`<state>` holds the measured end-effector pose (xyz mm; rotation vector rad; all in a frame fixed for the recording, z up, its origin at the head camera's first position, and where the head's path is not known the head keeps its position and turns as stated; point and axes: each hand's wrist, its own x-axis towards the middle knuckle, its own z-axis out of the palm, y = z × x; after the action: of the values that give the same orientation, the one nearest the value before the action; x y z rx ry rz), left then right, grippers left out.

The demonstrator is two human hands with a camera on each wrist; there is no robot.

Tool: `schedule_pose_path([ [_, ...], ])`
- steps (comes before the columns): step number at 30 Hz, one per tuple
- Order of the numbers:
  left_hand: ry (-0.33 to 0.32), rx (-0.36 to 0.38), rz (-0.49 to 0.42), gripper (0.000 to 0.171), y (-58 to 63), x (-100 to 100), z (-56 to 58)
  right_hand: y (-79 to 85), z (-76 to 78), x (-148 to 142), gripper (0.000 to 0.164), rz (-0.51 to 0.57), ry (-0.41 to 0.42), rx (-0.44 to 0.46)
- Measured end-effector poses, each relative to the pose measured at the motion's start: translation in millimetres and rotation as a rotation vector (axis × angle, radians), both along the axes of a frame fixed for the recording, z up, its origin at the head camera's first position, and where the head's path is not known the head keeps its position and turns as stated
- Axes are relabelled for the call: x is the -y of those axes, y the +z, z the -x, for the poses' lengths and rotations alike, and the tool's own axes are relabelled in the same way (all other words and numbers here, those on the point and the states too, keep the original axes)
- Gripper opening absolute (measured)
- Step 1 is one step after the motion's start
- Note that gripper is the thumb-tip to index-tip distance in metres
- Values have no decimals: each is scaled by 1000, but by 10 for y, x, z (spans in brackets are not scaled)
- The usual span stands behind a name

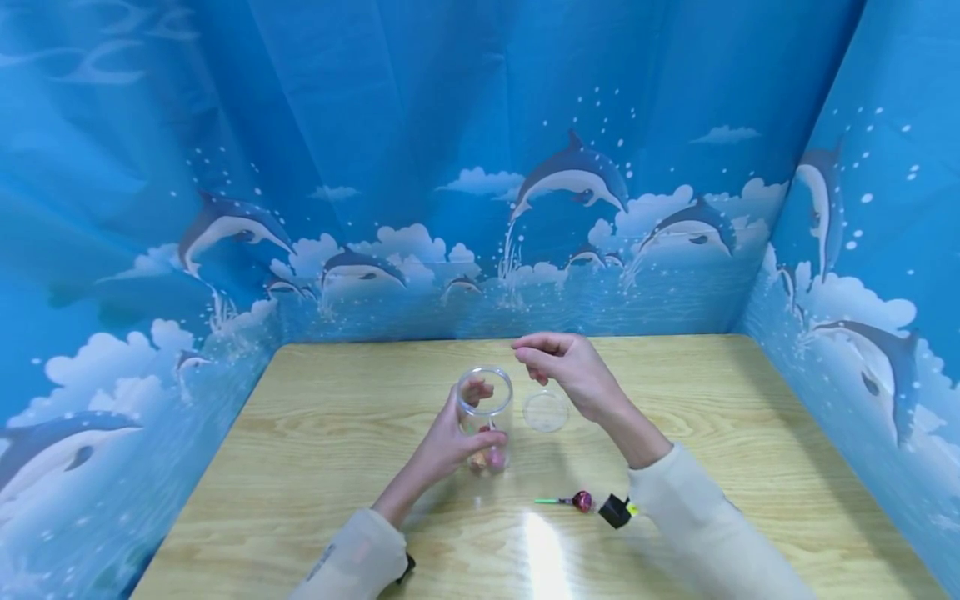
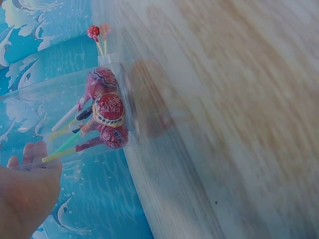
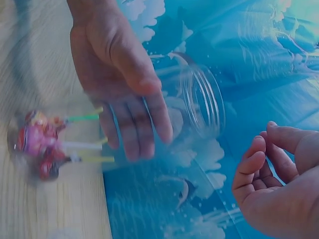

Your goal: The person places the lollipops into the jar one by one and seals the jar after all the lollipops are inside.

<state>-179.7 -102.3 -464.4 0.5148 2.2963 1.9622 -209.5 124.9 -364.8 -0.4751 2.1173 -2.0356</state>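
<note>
1. Clear jar (image 1: 485,417) stands upright near bench (image 1: 315,433) centre. Left hand (image 1: 450,446) wraps its side wall, fingers (image 3: 137,124) curled round the far side and thumb on the near side, firmly holding it.
2. Jar judged light, thin-walled rigid plastic; smooth and glossy, so likely slippery. Best hold is round the mid wall as now, or below the ribbed, threaded neck at the open mouth.
3. Inside at the bottom: wrapped lollipops (image 2: 108,115), round heads in crinkly red and pink foil, thin stiff sticks in white, green and yellow pointing towards the mouth. Light and loose; judged to rattle and shift if the jar is tilted.
4. Right hand (image 1: 566,367) hovers just above the jar mouth, at about 2 o'clock from it; fingers loosely curled, thumb near fingertips, nothing visibly held.
5. Clear round lid (image 1: 546,410) lies flat at 3 o'clock of the jar, just beside it.
6. One loose lollipop (image 1: 577,501), green stick, at 5 o'clock, apart from the jar. Bench is pale wood-grain laminate, glossy.
</note>
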Motion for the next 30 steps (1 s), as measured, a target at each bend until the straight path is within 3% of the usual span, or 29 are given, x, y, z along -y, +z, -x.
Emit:
schedule_pose_path([
  [13, 14, 1, 27, 84, 7, -10, 7, -152, -7, -636, 39, -76, -153, 32],
  [20, 20, 1, 33, 84, 6, -10, 0, -314, -55, -858, 38, -38, -178, 98],
  [30, 12, -3, 10, 84, 12, -18, 4, -563, -197, -1091, 48, -63, -231, 192],
])
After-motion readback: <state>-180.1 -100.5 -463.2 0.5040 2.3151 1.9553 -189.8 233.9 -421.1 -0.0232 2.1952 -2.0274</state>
